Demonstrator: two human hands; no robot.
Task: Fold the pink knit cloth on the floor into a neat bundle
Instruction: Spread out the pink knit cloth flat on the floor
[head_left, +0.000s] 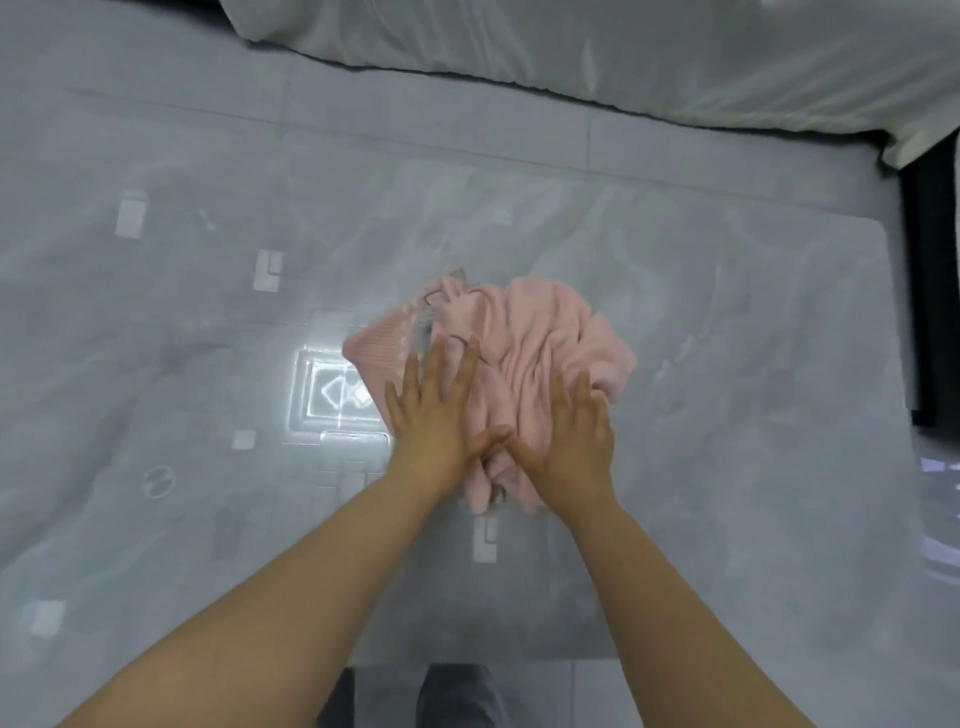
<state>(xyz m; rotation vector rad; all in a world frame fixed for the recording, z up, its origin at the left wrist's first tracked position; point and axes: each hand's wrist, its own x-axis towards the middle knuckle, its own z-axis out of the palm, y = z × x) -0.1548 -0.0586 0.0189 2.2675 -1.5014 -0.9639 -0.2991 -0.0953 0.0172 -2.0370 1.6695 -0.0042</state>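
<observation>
Both forearms (291, 613) are bare and sleeveless, and grey trouser fabric (457, 696) shows at the bottom edge.

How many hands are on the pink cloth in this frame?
2. The left hand lies flat on the near-left part of the pink knit cloth; the right hand lies flat on its near-right part. Their thumbs meet in the middle.

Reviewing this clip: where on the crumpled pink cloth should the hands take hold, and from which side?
Probably the ribbed hem edge at the pink cloth's left, approached from the left by the left hand. It lies flat and straight on the floor, unlike the bunched right side. Both open hands, right hand included, are only pressing it.
</observation>
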